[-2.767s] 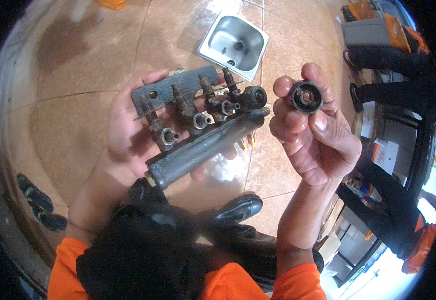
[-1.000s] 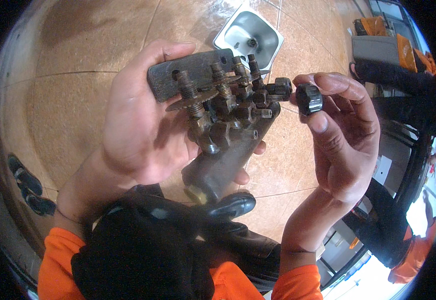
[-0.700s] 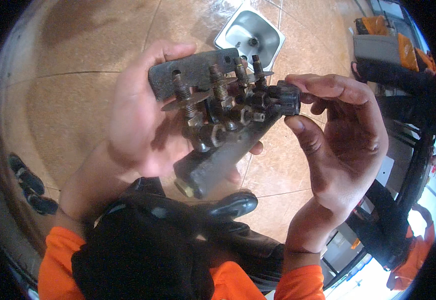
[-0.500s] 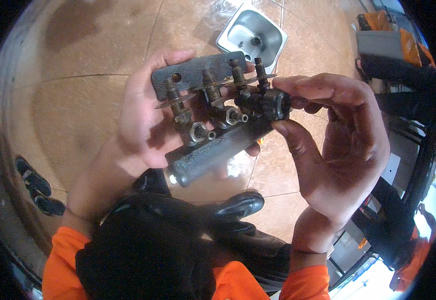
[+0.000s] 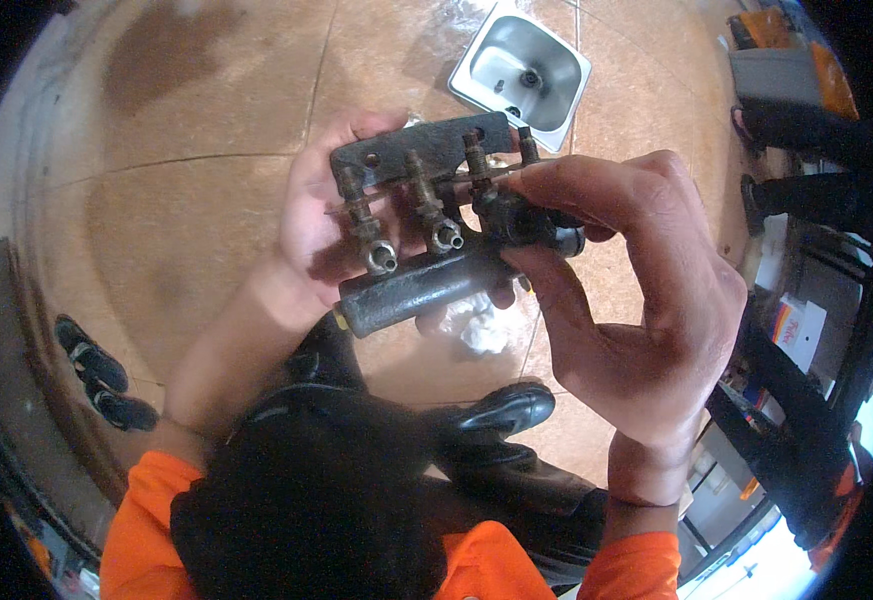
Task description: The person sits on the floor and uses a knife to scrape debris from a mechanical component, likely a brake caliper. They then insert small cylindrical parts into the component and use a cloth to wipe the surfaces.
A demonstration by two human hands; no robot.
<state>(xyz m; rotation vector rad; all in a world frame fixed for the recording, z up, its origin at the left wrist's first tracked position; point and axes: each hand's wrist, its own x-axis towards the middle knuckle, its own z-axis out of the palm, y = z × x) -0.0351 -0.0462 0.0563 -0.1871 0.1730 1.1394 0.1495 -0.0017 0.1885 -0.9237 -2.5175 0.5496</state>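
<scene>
A dark metal valve manifold (image 5: 411, 292) is held up in front of me, its thick pipe running along the lower side. Several threaded brass-coloured stems and small nozzles stick out of it, and a flat dark plate (image 5: 411, 155) with holes lies along its upper side. My left hand (image 5: 306, 220) is wrapped round it from behind at the left; most of those fingers are hidden. At the right end, the thumb and forefinger of my right hand (image 5: 646, 290) close round a black rounded valve part (image 5: 509, 217) of the manifold.
On the tiled floor beyond lies a small steel sink (image 5: 463, 82). Below the manifold is a crumpled white bundle (image 5: 486, 330). A pair of dark shoes (image 5: 91, 358) stands at the left, and a black boot (image 5: 514, 408) below. A grey bin (image 5: 776, 78) stands at the far right.
The manifold has tilted and turned closer to level. My right hand has shifted left, from the black round end to further over the valve part.
</scene>
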